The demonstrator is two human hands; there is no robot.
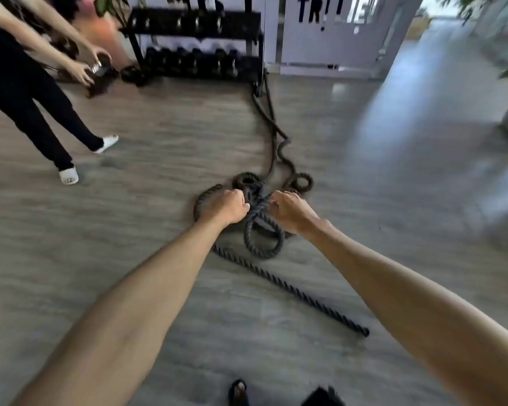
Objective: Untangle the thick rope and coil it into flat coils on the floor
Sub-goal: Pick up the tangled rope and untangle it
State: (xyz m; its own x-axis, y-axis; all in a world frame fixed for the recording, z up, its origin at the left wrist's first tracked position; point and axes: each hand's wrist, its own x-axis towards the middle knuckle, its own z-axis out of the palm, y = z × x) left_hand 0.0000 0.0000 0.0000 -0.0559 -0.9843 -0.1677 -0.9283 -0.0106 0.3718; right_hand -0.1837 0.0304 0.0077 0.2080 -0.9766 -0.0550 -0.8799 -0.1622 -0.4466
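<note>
The gym floor [159, 288], grey wood-look planks, fills my view, smeared by motion blur on the right. Nearest me, at the bottom edge, is 1 sandalled foot [238, 391] of the person wearing the camera. Just beyond it the rope's free end [364, 333] lies on the planks. From there the rope [291, 288] runs in 1 straight diagonal up and left to the tangle.

Both bare arms reach out to that tangle. The left hand [228, 208] is closed in a fist round a strand on the knot's left side, above a wide loop that curves out past it. The right hand [291, 210] has its fingers curled onto a crossing strand just beside it. Under the hands 1 rounded loop lies flat on the floor, and beyond them I count 2 small tight curls.

From there 2 kinked strands lead away to the foot of a dumbbell rack [197, 45]. They seem anchored there, though I cannot make out how. Behind the rack is a pale door [335, 39] with dark lettering. At far left another person [15, 92] bends forward, holding something I cannot identify.

My judgement is that the task is at its start. The loops cross over each other, no flat coil exists, and only the near tail lies free. The knot has to be opened first, and all of the coiling remains.
</note>
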